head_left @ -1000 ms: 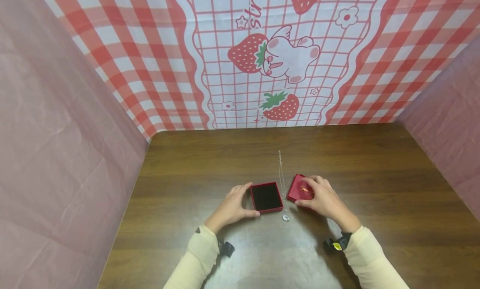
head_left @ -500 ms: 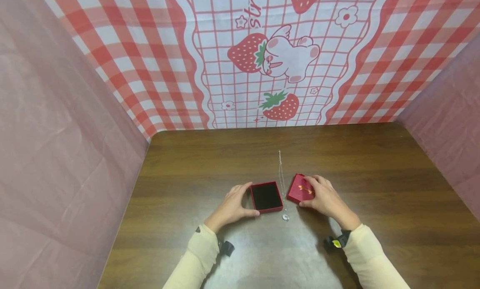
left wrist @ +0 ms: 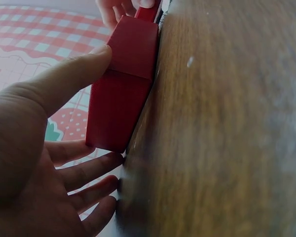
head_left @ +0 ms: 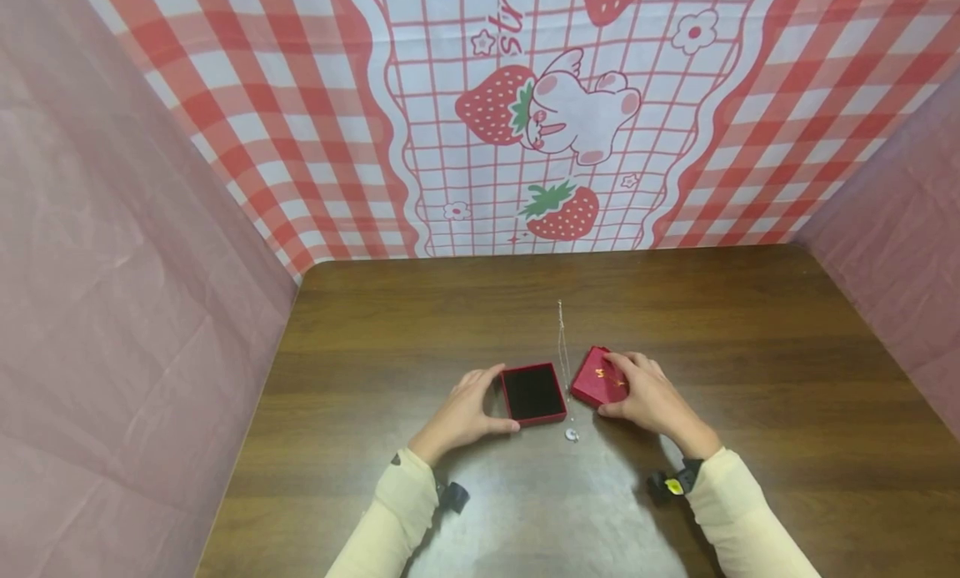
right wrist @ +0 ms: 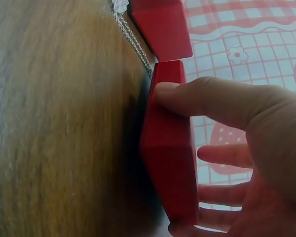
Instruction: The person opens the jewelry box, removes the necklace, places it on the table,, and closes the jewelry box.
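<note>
In the head view, my left hand (head_left: 465, 411) holds the left side of an open red box base (head_left: 565, 399) with a black lining, thumb at its near corner and fingers at the far one. My right hand (head_left: 648, 399) grips the red box lid (head_left: 596, 379), which has gold print on top, thumb on the near side. A thin chain necklace (head_left: 562, 344) lies stretched out on the table between the two box parts, its round pale pendant (head_left: 572, 435) toward me. The left wrist view shows the thumb on the base's red side (left wrist: 121, 103); in the right wrist view the thumb presses the lid's edge (right wrist: 167, 128).
The brown wooden table (head_left: 420, 311) runs back to a checked strawberry-print cloth (head_left: 525, 169). Pink fabric (head_left: 135, 269) hangs along the left side, and more pink cloth (head_left: 892, 186) on the right. Dark wrist cameras (head_left: 453, 497) sit at both cuffs.
The lid has turned slightly on the table, and its left corner has come a little nearer the necklace. My right thumb has slid a little along it. The left hand and base keep their place.
</note>
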Demonstrator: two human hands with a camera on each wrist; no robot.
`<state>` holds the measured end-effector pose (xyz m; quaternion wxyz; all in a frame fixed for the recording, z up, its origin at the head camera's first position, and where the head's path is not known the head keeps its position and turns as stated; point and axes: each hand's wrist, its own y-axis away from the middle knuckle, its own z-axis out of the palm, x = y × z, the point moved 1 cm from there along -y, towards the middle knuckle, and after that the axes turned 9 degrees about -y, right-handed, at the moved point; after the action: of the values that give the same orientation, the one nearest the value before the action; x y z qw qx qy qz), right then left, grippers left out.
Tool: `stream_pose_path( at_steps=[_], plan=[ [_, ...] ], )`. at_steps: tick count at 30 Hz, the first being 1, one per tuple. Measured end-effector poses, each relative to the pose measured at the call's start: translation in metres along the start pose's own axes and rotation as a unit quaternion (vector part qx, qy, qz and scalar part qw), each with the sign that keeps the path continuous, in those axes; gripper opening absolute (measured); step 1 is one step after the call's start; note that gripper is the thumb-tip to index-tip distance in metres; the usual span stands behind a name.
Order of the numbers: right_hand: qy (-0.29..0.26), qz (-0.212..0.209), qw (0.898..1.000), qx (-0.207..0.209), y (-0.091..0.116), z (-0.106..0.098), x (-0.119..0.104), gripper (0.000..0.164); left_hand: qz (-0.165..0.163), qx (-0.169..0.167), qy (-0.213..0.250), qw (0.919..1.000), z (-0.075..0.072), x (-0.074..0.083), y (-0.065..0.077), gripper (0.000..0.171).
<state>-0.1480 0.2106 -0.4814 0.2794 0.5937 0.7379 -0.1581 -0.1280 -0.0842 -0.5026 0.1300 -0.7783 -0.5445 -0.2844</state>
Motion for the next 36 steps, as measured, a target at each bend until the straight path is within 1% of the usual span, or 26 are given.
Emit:
stream_pose_path(
  at_steps=[6, 18, 26, 31, 36],
  plan=[
    [-0.013, -0.002, 1.0, -0.001, -0.001, 0.0, -0.003, 0.084, 0.0, 0.001, 0.002, 1.0, 0.001, 0.0, 0.0, 0.097],
    [-0.02, -0.006, 1.0, -0.01, -0.001, 0.006, -0.001, 0.081, 0.002, 0.009, 0.008, 0.9999, 0.003, -0.001, 0.0, 0.096],
    [-0.021, -0.014, 1.0, 0.002, -0.002, 0.008, 0.0, 0.08, -0.006, 0.019, 0.012, 0.9997, 0.006, -0.003, 0.0, 0.096],
    [-0.024, -0.015, 1.0, 0.005, -0.001, 0.011, 0.003, 0.08, -0.006, 0.024, 0.018, 0.9995, 0.007, -0.004, 0.001, 0.096],
    [-0.026, -0.026, 0.999, 0.015, -0.002, 0.011, 0.005, 0.078, -0.005, 0.026, 0.017, 0.9995, 0.008, -0.003, 0.0, 0.096]
  ],
)
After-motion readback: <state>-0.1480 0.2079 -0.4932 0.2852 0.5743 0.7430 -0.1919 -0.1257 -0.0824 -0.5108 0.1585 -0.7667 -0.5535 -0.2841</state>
